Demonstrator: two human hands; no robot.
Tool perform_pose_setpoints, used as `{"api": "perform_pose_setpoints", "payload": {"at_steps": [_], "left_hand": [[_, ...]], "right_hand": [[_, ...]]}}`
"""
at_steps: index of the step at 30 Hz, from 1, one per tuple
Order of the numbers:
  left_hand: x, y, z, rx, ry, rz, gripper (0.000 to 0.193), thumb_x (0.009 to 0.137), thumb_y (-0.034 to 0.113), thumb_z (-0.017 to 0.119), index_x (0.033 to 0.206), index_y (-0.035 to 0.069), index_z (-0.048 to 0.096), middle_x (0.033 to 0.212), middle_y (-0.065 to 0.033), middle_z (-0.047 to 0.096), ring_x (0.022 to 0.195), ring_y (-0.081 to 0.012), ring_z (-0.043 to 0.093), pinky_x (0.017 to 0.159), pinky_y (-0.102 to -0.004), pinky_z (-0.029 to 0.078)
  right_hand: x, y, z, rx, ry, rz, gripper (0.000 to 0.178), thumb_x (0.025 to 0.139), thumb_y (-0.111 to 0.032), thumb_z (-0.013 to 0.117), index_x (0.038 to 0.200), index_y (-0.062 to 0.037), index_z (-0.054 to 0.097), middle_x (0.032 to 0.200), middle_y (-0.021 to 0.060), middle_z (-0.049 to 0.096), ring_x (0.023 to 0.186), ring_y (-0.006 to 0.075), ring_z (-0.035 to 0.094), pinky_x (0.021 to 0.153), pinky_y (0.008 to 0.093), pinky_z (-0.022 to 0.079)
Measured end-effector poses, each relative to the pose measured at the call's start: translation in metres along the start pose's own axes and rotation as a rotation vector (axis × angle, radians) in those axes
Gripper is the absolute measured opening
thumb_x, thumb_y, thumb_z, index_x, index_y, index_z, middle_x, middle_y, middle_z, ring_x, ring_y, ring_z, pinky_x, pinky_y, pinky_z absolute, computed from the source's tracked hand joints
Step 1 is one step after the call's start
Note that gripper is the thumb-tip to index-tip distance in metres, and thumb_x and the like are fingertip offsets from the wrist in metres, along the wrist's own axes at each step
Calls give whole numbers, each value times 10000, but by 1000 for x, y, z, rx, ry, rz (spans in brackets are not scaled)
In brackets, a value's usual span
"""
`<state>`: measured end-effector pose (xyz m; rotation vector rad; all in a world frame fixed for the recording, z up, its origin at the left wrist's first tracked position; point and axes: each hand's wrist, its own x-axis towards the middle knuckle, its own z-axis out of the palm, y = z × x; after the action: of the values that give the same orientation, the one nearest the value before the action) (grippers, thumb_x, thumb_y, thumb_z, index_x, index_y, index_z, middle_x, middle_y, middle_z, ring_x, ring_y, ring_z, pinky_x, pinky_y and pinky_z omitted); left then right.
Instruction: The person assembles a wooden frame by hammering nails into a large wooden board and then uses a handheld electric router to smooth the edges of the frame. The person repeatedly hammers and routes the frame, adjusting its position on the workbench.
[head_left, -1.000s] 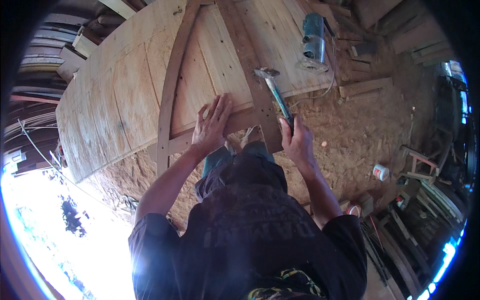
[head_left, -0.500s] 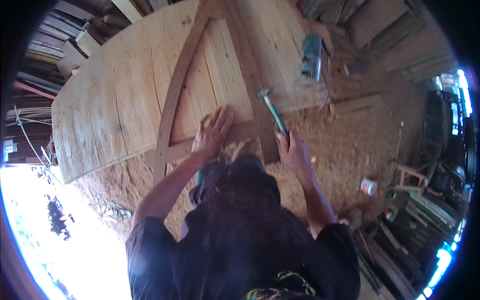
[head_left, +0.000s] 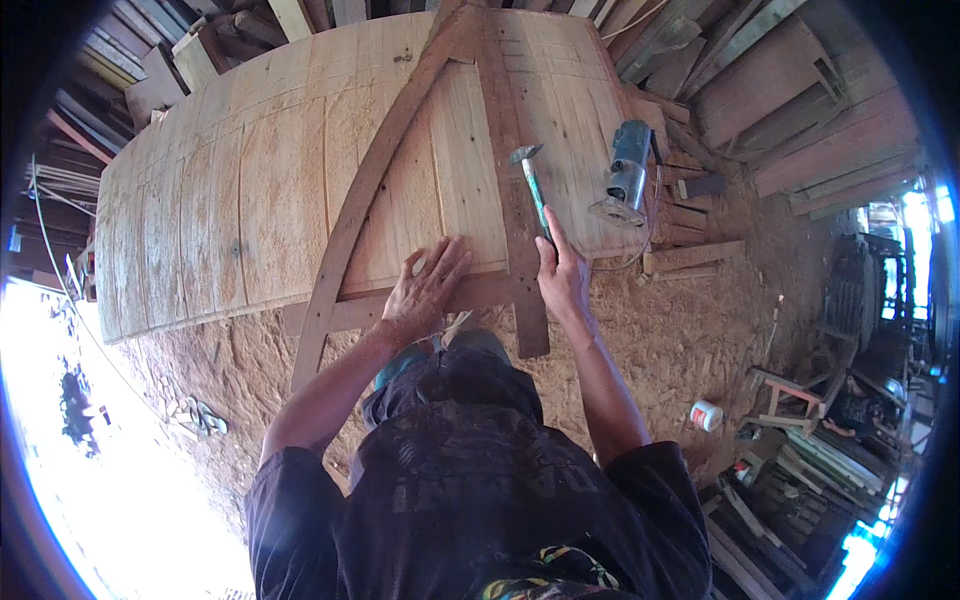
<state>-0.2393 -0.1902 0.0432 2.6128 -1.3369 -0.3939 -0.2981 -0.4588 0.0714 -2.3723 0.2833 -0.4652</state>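
In the right hand (head_left: 563, 278), fingers grip a teal-handled, grey-metal-headed hammer (head_left: 532, 184), its head beyond them. The left hand's (head_left: 424, 296) loosely spread fingers lie over a straight, brown wooden crossbar (head_left: 487, 290); a stray sideways swing could bruise them.

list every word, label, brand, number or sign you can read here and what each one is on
Dark T-shirt: faded lettering across the chest; I won't copy it out.
White tub on the ground: reddish marking, too small to read.
Corded power tool: no lettering can be made out at this size.
Hammer: none that can be made out.
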Motion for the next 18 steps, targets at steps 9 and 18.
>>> {"api": "perform_pose_setpoints", "payload": {"at_steps": [9, 18], "left_hand": [[0, 0, 4, -83, 45, -10, 995, 906, 193, 740, 1737, 156, 194, 1815, -126, 167, 1682, -284, 160, 1329, -554, 161], [0, -1, 0, -96, 21, -6, 1049, 841, 131, 779, 1728, 142, 219, 1815, -131, 167, 1684, -287, 158, 1329, -549, 166]], "right_hand": [[9, 6, 13, 7, -20, 53, 578, 1081, -130, 630, 1627, -257, 492, 1105, 278, 750, 980, 472, 744, 778, 518, 586], [14, 1, 9, 21, -79, 148, 581, 1070, -113, 650, 1615, -263, 521, 1062, 289, 749, 956, 458, 755, 754, 479, 585]]}}
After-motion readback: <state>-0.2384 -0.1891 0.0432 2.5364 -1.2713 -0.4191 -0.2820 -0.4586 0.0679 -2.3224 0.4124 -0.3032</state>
